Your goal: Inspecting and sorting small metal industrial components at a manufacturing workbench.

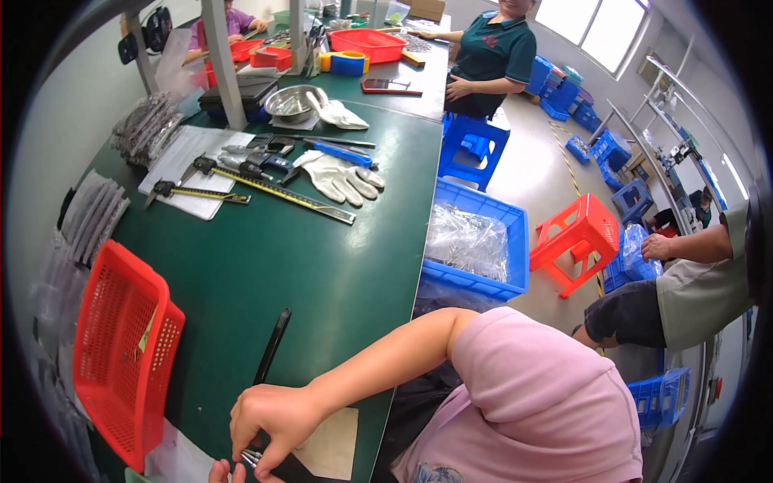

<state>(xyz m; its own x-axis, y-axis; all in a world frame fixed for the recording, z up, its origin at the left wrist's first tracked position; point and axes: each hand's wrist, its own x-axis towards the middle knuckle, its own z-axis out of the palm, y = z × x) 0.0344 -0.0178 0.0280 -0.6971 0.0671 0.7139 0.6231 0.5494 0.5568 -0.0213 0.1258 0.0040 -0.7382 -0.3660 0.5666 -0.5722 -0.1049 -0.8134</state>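
My right hand (278,419) is bent down near the bench's front edge, its thumb and fingers pinched on a small shiny metal part (251,457). Only the fingertips of my left hand (228,472) show, at the lower edge. They are drawn in close against the same metal part, and what they grip is mostly hidden. A slim black rod-like tool (272,346) lies on the green bench top, its near end running behind my right hand. A beige sheet (334,444) lies beneath my right wrist, next to a dark flat thing partly cut off by the frame.
A red perforated basket (121,354) stands at the left. Farther back lie calipers (274,189), white gloves (338,177) and a metal bowl (291,103). Right of the bench are a blue crate (515,249) of bagged parts, a red stool (580,233) and other people.
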